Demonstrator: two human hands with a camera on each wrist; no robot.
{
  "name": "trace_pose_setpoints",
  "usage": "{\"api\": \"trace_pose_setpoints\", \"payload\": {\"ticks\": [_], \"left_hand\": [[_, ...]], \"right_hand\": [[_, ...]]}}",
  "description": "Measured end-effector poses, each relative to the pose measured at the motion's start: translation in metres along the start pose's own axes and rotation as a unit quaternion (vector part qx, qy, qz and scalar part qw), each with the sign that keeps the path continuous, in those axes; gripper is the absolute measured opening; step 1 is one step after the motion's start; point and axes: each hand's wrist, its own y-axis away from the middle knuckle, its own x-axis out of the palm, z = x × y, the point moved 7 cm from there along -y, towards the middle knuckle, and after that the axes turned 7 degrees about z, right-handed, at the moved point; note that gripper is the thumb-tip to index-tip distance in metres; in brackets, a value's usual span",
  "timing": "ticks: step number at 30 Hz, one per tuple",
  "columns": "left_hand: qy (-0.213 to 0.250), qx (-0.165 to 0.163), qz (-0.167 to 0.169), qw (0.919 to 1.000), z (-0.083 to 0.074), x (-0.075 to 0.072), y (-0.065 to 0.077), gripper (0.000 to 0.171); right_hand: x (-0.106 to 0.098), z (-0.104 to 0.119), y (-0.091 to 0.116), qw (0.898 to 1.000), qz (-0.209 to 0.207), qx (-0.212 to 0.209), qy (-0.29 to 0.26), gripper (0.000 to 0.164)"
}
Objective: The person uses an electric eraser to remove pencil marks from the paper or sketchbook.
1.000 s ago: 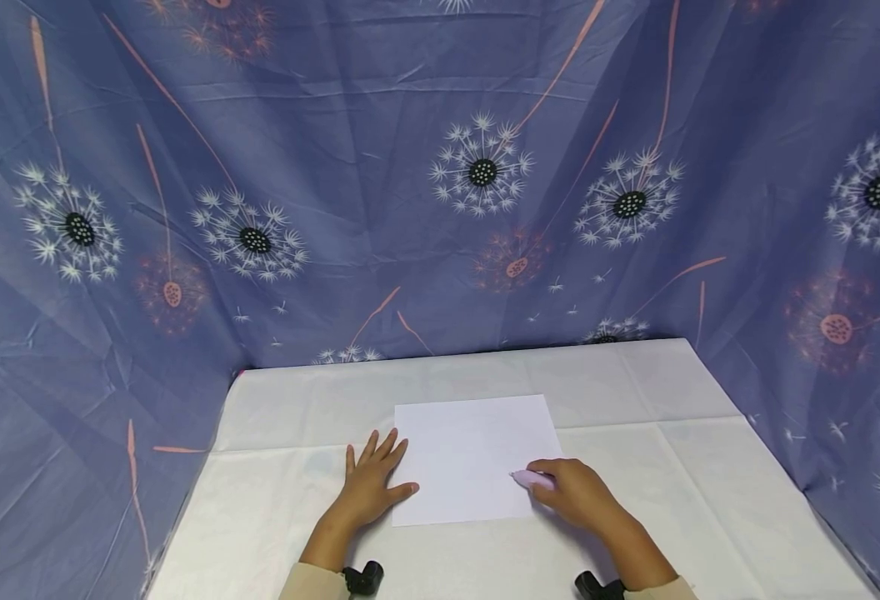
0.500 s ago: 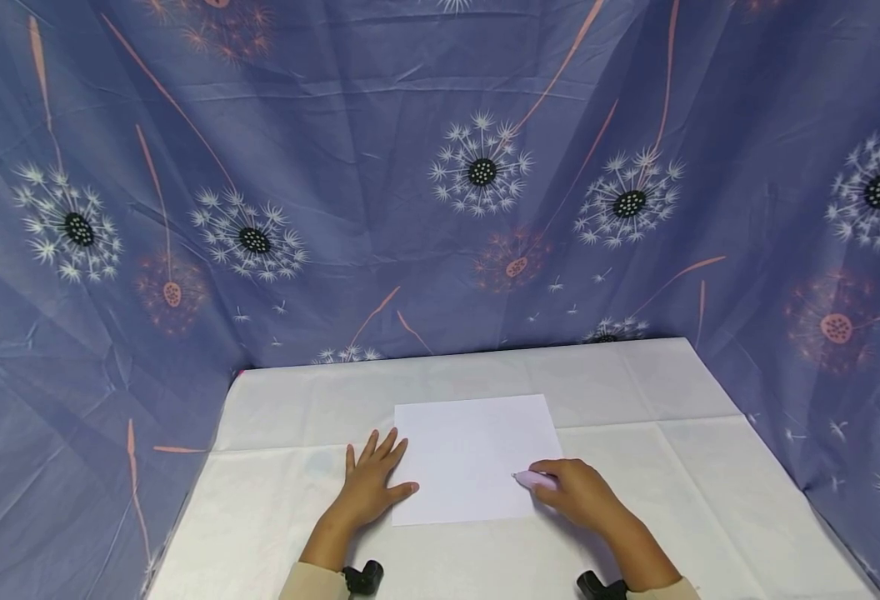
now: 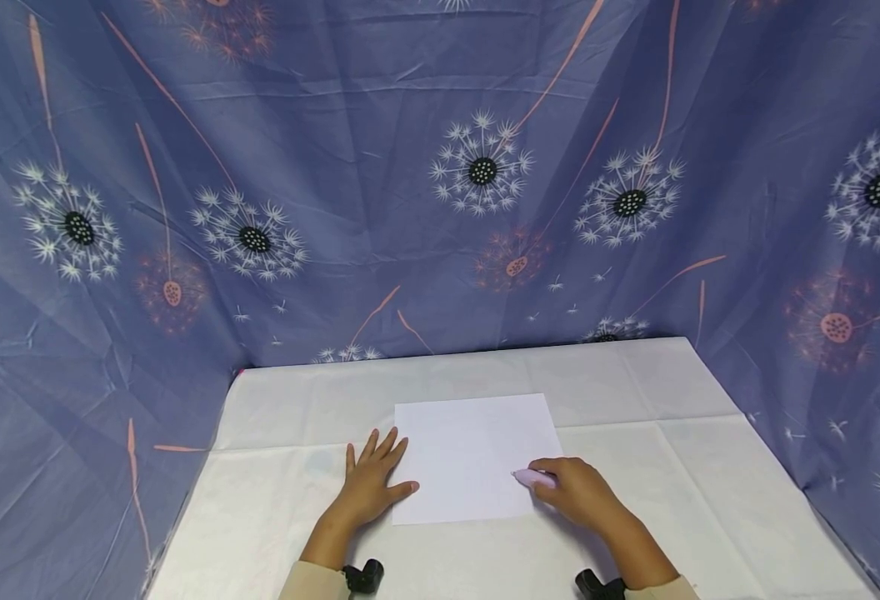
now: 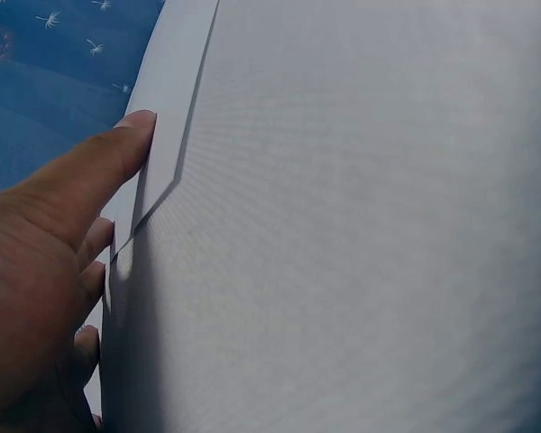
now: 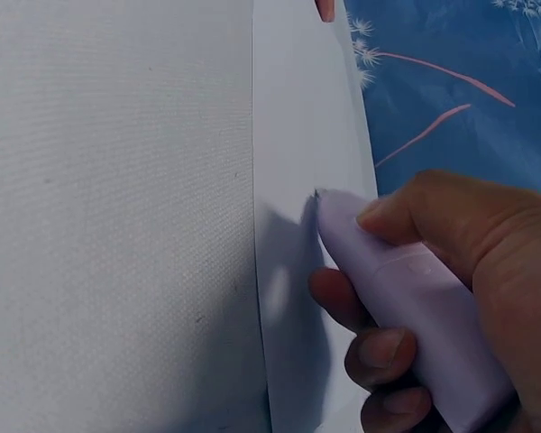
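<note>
A blank white sheet of paper (image 3: 466,458) lies flat on the white-covered table. My left hand (image 3: 367,492) rests at its left edge with fingers spread; the thumb lies on the paper. In the left wrist view, the thumb (image 4: 99,167) crosses near a paper corner. At the sheet's right side, my right hand (image 3: 578,493) grips a chunky lavender pen-like tool (image 5: 406,289) with a tapered nose and a small dark point. The thumb and fingers wrap round its body. The point is at the paper's surface; whether it touches cannot be told. No mark shows on the sheet.
The white table cover (image 3: 710,492) has crease lines. Behind and to both sides hangs a blue cloth (image 3: 380,217) printed with dandelions. Black wrist camera mounts (image 3: 365,577) sit at both wrists, below beige sleeves (image 3: 314,582).
The right hand and the lavender tool have shifted only very slightly. The left hand and the paper have stayed in place.
</note>
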Motion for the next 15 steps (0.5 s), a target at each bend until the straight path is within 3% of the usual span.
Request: {"api": "trace_pose_setpoints", "payload": {"ticks": [15], "left_hand": [[-0.001,0.001,0.000,1.0000,0.0025,0.0016,-0.0010,0.079]], "right_hand": [[-0.0069,-0.0021,0.0032,1.000,0.000,0.005,0.011,0.028]]}}
